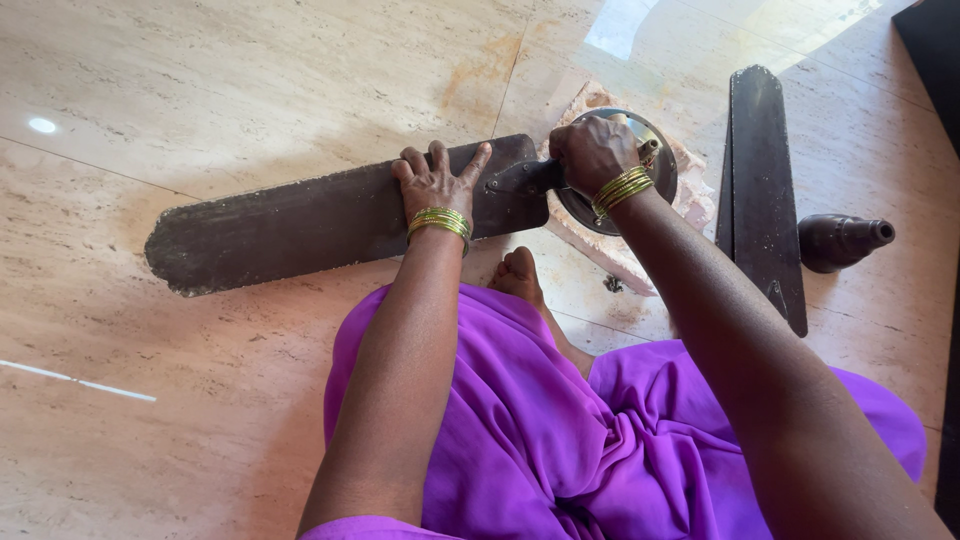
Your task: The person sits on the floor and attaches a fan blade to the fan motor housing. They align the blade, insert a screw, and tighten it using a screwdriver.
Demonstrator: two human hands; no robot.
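Fingers (437,165) of left hand (436,185) spread flat on dusty fan blade (330,218), long axis running leftward from motor hub (618,175). Right hand (592,150) clenched over hub, nearer the blade bracket (520,180).

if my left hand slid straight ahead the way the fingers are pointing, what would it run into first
Your left hand lies flat on the dark fan blade, fingers pointing toward the far edge. Past that edge the picture shows only bare marble floor, so the way looks free.
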